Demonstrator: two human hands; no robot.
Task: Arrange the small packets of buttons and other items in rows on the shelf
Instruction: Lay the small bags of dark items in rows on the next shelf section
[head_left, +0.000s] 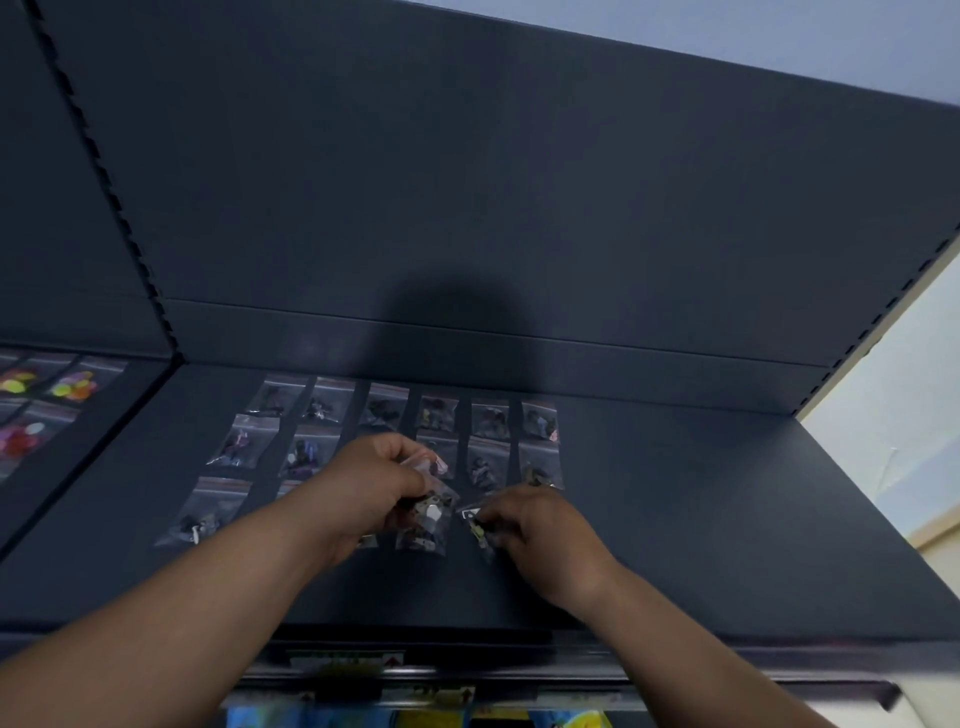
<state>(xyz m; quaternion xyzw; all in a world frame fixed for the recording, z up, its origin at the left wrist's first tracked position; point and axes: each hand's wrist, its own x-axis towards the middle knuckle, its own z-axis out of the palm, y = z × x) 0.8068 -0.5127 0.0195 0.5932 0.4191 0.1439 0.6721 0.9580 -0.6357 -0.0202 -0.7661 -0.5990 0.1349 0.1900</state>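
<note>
Several small clear packets of dark buttons lie in rows on the dark shelf; the back row runs left to right. My left hand grips a bunch of packets above the shelf's middle. My right hand pinches a single packet just right of that bunch, low over the front row. A lone packet lies at the front left. My hands hide part of the middle and front rows.
The adjoining shelf on the left holds packets of bright coloured items. A dark back panel rises behind the rows. The shelf's front edge carries a price rail, with colourful goods below it.
</note>
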